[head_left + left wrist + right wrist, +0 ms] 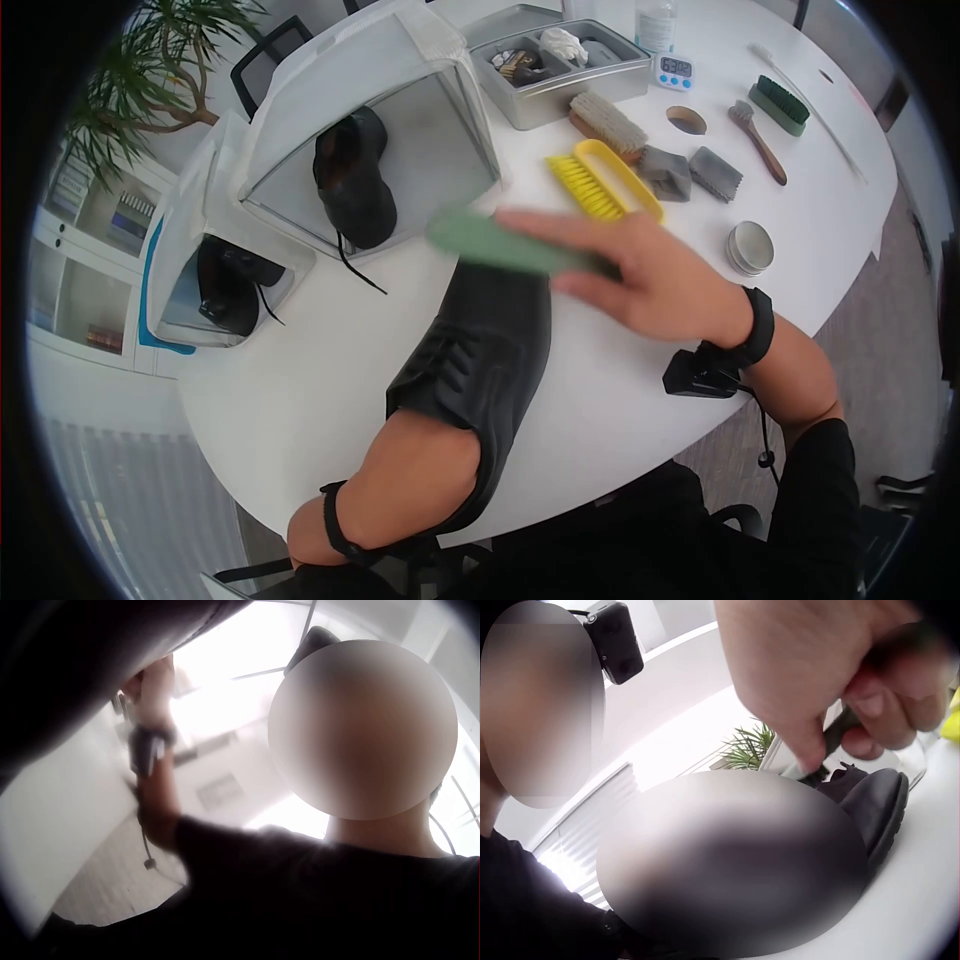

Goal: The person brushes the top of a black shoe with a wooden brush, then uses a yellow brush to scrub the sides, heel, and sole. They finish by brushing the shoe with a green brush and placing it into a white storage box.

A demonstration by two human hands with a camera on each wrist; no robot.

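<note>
A black lace-up shoe [505, 345], its laces out, points away from the person over the white table. Into its opening goes the left hand [425, 465], with the fingers hidden inside. The right hand [655, 280] grips a green brush [490, 240], which is blurred and lies across the shoe's toe in the head view. In the right wrist view the fingers [885, 712] curl round the brush's dark part, and the shoe's toe [877, 810] shows below. The left wrist view has the shoe's dark side [67, 675] close to the camera.
Two white boxes [380, 40] at the left each hold a black shoe [355, 180]. Further right lie a yellow brush [645, 190], a wooden brush [608, 122], grey cloths [717, 174], a round tin [750, 248], a small handled brush [765, 150], a metal case [560, 95] and a timer [674, 72].
</note>
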